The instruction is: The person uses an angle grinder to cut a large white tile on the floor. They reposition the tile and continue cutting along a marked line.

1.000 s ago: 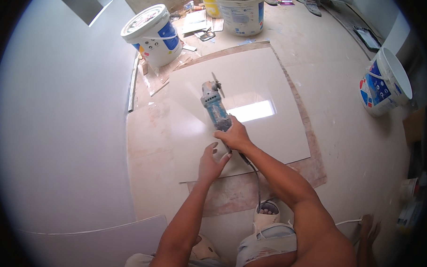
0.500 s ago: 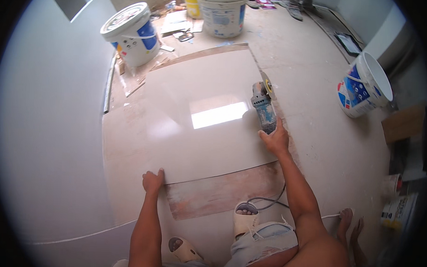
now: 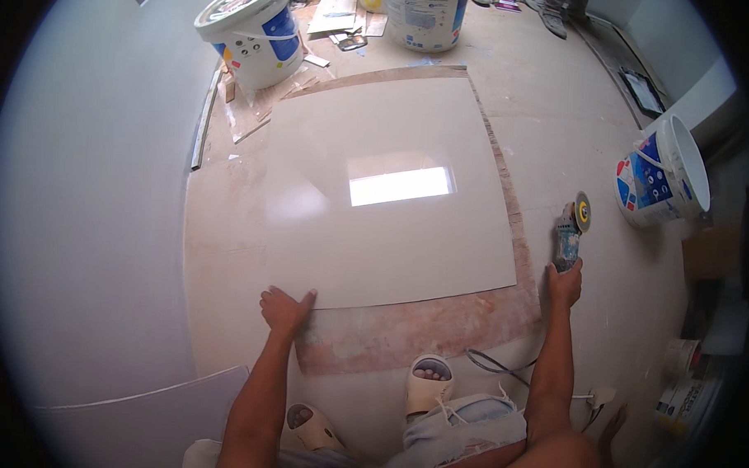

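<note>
A large pale glossy tile [image 3: 391,243] lies flat on a worn reddish-brown board [image 3: 396,330], which shows along its near and right sides. At the tile's near left corner is my left hand [image 3: 286,310], its thumb on the edge and its fingers bent beside it. My right hand [image 3: 565,283] is wrapped round the body of a blue angle grinder [image 3: 567,245]. The grinder is to the right of the tile, apart from it, its yellow-centred disc [image 3: 583,212] facing up and away from me. A dark cord [image 3: 498,366] loops near my right forearm.
White buckets stand at the far left [image 3: 261,48], far middle [image 3: 426,17] and right [image 3: 659,174]. Offcuts and scraps [image 3: 333,14] lie at the back. A white wall [image 3: 87,191] rises on the left. My slippered foot [image 3: 429,384] is close to the board. A power plug [image 3: 601,397] lies at right.
My right hand has carried the grinder from the tile's right edge out to the right and nearer me. My left hand stays at the tile's corner. The whole view has shifted slightly.
</note>
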`<state>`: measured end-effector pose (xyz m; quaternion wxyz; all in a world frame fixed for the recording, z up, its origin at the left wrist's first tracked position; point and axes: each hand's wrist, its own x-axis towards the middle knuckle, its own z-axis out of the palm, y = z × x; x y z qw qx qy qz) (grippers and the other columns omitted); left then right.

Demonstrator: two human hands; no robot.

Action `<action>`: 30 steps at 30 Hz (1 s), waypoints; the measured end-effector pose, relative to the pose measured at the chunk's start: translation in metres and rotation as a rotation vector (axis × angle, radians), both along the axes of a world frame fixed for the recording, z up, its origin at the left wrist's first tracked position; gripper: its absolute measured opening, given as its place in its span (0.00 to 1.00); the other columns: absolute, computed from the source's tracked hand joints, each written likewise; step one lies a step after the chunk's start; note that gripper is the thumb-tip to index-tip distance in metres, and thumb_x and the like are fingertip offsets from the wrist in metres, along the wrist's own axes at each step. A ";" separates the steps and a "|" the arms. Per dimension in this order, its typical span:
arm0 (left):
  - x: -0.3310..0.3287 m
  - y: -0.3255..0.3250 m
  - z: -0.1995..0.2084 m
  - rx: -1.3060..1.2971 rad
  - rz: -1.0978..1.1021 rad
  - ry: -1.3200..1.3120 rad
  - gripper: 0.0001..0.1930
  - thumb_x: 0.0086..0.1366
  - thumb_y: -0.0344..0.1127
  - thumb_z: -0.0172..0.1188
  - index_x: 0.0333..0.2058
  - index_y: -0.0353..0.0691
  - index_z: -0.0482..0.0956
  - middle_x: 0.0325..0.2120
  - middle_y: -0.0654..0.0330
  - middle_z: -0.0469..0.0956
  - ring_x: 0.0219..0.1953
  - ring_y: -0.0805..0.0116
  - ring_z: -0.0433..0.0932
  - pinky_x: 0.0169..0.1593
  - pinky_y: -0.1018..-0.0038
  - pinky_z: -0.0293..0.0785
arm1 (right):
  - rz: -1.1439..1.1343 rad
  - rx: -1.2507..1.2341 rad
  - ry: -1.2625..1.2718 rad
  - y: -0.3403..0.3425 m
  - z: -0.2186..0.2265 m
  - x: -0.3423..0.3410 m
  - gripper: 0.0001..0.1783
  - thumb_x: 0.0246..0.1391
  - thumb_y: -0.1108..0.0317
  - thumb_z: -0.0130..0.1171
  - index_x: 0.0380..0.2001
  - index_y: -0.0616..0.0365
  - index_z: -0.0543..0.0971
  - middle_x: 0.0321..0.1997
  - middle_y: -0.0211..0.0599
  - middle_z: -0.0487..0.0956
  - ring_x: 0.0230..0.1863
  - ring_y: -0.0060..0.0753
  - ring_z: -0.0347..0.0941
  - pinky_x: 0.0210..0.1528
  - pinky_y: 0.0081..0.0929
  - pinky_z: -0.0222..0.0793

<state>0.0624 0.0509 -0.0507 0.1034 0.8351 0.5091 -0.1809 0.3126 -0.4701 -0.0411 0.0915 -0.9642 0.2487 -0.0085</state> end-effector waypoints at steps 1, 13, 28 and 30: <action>-0.010 -0.015 -0.028 0.121 -0.030 -0.035 0.55 0.54 0.71 0.62 0.60 0.20 0.64 0.62 0.30 0.61 0.66 0.38 0.60 0.67 0.52 0.58 | 0.007 -0.003 -0.014 -0.001 -0.008 -0.002 0.49 0.46 0.49 0.71 0.67 0.56 0.61 0.56 0.55 0.77 0.56 0.58 0.74 0.57 0.49 0.71; -0.014 0.015 -0.005 0.165 0.070 -0.082 0.49 0.53 0.69 0.66 0.54 0.24 0.71 0.51 0.37 0.71 0.54 0.41 0.74 0.57 0.53 0.72 | 0.006 -0.113 -0.006 0.001 -0.016 0.017 0.51 0.48 0.40 0.69 0.67 0.55 0.61 0.53 0.54 0.77 0.54 0.57 0.76 0.52 0.50 0.73; -0.023 0.044 -0.018 0.059 0.054 -0.186 0.51 0.50 0.65 0.72 0.51 0.16 0.69 0.49 0.31 0.72 0.51 0.37 0.75 0.56 0.53 0.72 | 0.117 -0.179 -0.031 -0.022 -0.018 0.034 0.43 0.54 0.43 0.63 0.64 0.56 0.62 0.50 0.51 0.74 0.48 0.54 0.76 0.47 0.49 0.75; -0.022 0.047 -0.018 0.045 0.053 -0.192 0.51 0.49 0.65 0.73 0.50 0.15 0.69 0.48 0.30 0.73 0.51 0.37 0.75 0.56 0.53 0.72 | 0.131 -0.148 -0.026 -0.025 -0.016 0.033 0.43 0.53 0.44 0.64 0.64 0.56 0.62 0.50 0.52 0.73 0.49 0.54 0.76 0.47 0.49 0.75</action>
